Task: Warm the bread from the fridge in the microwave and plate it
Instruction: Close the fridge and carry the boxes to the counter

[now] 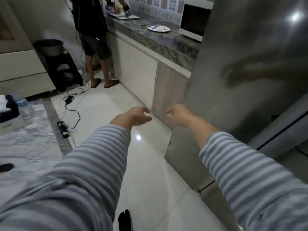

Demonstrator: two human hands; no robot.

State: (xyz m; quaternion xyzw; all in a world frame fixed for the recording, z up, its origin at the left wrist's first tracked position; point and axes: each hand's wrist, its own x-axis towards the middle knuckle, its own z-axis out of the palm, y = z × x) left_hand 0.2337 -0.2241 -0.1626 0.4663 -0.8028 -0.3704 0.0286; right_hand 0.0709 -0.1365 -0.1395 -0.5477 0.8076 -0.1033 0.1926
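Observation:
A tall steel fridge (246, 67) fills the right side, its doors closed. My left hand (136, 116) and my right hand (178, 115) reach forward over the floor in striped sleeves, both empty with fingers loosely curled and apart. The right hand is just left of the fridge's side. A white microwave (194, 20) with its door shut stands on the grey marble counter (166, 40) beside the fridge. A patterned plate (158, 28) lies on the counter left of the microwave. No bread is in view.
Another person (93, 30) stands at the counter's far end, working at a board. Cables and a power strip (63, 129) lie on the white tiled floor. A black stool with a pot (55, 64) stands at the left. A water bottle (23, 105) is at the far left.

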